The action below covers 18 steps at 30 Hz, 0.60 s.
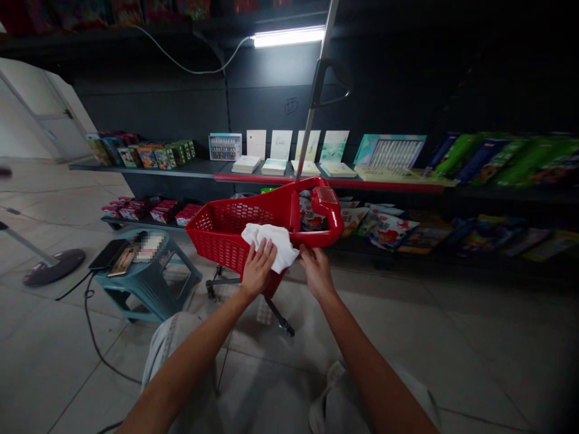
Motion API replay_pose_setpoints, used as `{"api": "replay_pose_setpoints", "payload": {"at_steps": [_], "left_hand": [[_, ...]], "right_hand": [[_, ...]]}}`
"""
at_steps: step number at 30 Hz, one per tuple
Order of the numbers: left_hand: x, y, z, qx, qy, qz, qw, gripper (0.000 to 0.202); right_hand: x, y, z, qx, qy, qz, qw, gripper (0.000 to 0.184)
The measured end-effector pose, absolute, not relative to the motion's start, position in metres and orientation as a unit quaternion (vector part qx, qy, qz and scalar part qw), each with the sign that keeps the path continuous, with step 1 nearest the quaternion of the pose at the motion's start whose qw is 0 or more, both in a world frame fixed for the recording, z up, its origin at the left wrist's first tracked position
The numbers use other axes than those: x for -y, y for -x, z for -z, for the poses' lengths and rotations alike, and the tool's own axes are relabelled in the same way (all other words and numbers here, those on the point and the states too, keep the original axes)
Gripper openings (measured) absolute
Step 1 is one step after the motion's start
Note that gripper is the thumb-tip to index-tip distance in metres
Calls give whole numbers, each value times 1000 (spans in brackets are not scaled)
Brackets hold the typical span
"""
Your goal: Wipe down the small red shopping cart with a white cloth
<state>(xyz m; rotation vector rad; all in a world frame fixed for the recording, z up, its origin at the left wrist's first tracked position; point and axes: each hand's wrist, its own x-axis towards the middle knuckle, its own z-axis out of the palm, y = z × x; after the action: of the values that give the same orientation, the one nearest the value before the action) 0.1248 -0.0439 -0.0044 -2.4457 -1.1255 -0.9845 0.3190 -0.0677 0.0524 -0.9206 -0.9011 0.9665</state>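
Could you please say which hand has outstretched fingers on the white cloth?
The left hand; the right hand, fingers bent, is at the edge of the cloth, below the red handle.

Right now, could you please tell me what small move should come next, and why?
Perhaps slide the cloth along the side of the cart with the left hand: that hand lies on the cloth, which covers part of that side.

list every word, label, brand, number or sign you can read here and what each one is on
No text can be read with certainty.
Dark back panel: a small mark, unclear.
Red cart: handle panel too small to read.
Upright booklets: print too faint.
Snack bags: lettering too blurred.
Stool: one patch is pixelated out.
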Motion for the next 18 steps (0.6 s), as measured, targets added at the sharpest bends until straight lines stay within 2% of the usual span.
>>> {"api": "replay_pose_setpoints", "payload": {"at_steps": [4,11,15,18], "left_hand": [[28,-89,13,429,843,295,138,61],[5,9,10,411,872,237,119,55],[4,39,20,569,757,308,96,64],[-1,40,10,714,593,371,23,73]], "right_hand": [[68,-324,-55,380,422,-458,684,46],[72,-330,-58,409,410,-466,669,49],[75,-328,-59,424,415,-460,661,50],[78,-327,-59,447,418,-446,653,49]]}}
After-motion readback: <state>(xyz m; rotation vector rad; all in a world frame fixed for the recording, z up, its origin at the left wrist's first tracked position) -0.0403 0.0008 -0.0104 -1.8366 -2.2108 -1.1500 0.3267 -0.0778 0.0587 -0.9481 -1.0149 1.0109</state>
